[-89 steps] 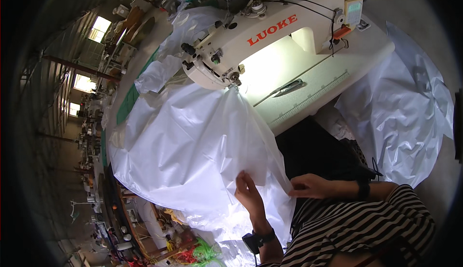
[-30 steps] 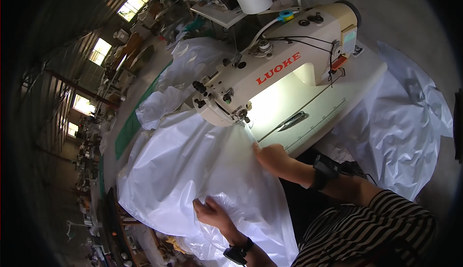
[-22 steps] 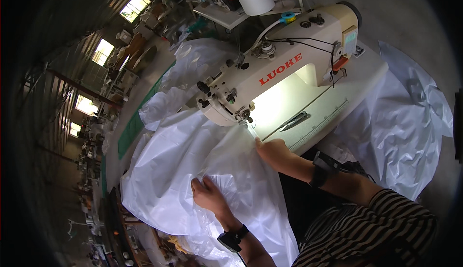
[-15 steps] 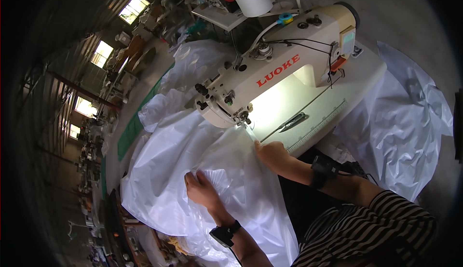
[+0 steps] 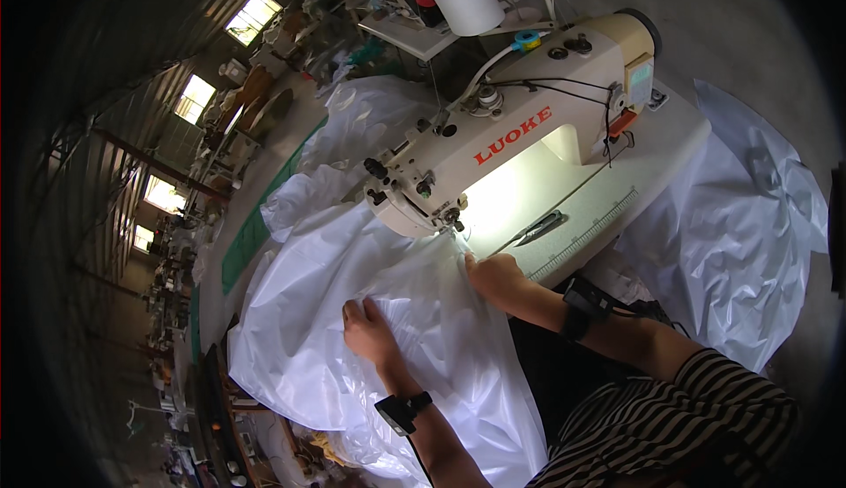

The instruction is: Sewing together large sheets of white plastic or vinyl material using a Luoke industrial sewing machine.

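A large sheet of thin white fabric (image 5: 352, 303) is spread over the sewing table and runs under the needle of a cream industrial sewing machine (image 5: 520, 136). My left hand (image 5: 368, 329) lies flat on the fabric, fingers together, pressing it down. My right hand (image 5: 493, 275) pinches the fabric's edge just in front of the needle and presser foot (image 5: 454, 224). Both wrists wear dark bands.
Small snips (image 5: 538, 226) lie on the lit machine bed beside a ruler strip (image 5: 586, 234). A white thread cone (image 5: 469, 3) stands behind the machine. More white fabric (image 5: 740, 241) hangs off the table's right side. Other workbenches stretch away on the left.
My left hand has slid up the fabric toward the machine. My right hand came forward from my lap to the fabric edge at the needle and has stayed there.
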`<action>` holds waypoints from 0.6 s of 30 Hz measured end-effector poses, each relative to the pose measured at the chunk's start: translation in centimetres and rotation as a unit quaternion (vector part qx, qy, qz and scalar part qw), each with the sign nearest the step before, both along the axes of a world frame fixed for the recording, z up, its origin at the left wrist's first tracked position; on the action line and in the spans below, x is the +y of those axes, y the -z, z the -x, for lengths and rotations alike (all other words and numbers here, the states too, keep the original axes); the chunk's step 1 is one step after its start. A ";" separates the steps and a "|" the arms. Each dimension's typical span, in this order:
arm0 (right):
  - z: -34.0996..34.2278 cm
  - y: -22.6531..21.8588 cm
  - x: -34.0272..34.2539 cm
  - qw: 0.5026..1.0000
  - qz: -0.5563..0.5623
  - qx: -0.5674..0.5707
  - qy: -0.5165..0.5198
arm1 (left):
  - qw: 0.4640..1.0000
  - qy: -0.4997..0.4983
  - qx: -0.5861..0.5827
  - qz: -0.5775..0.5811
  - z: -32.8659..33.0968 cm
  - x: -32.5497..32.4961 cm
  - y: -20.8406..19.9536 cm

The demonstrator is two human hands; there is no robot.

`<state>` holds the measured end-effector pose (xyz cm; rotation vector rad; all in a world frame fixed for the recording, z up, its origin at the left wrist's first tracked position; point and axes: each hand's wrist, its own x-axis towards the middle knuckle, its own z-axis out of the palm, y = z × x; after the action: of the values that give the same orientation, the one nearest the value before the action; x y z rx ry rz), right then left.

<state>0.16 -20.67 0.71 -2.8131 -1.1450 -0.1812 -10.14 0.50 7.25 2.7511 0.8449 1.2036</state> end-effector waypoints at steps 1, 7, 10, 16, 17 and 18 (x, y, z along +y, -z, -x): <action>-0.2 0.2 0.1 1.000 -0.008 0.000 -0.005 | 1.000 -0.004 0.014 0.015 -0.1 0.0 -0.1; -1.3 1.2 1.0 0.997 -0.051 -0.058 0.027 | 1.000 -0.013 0.012 -0.023 0.4 -1.8 -1.1; -1.9 1.5 0.5 0.998 -0.068 0.007 -0.003 | 0.997 0.021 0.019 -0.075 2.2 -6.6 -0.5; -2.7 1.0 -0.6 0.994 -0.097 0.013 -0.038 | 0.976 0.167 0.122 0.070 7.4 -18.2 6.4; -2.4 0.5 -0.8 0.992 -0.110 0.021 -0.053 | 0.979 0.151 0.123 0.066 8.6 -18.7 7.5; -2.1 -0.1 -1.5 0.981 -0.172 0.038 -0.081 | 0.981 0.122 0.122 0.090 9.8 -19.0 8.4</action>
<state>2.28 -22.21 0.80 -2.3964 -1.1881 -0.2327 -19.91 -18.52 -1.15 2.7839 0.5722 0.7234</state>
